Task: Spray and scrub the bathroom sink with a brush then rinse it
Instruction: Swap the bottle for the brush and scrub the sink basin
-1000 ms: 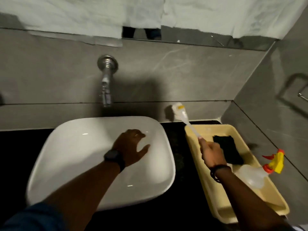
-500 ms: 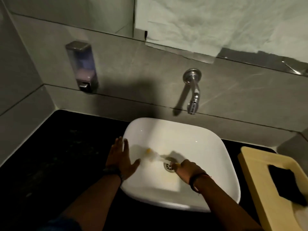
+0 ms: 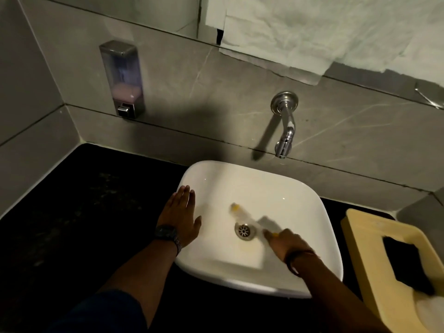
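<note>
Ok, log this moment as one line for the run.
phase: scrubbing | right hand: holds brush in sink, blurred | left hand: flat on rim | tap: no water seen

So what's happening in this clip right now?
A person is scrubbing a white sink set on a dark counter. The right hand holds a brush, blurred with motion, with its head inside the basin just above the drain. The left hand lies flat and open on the sink's left rim. No water shows at the wall tap. A yellow tray sits to the right.
</note>
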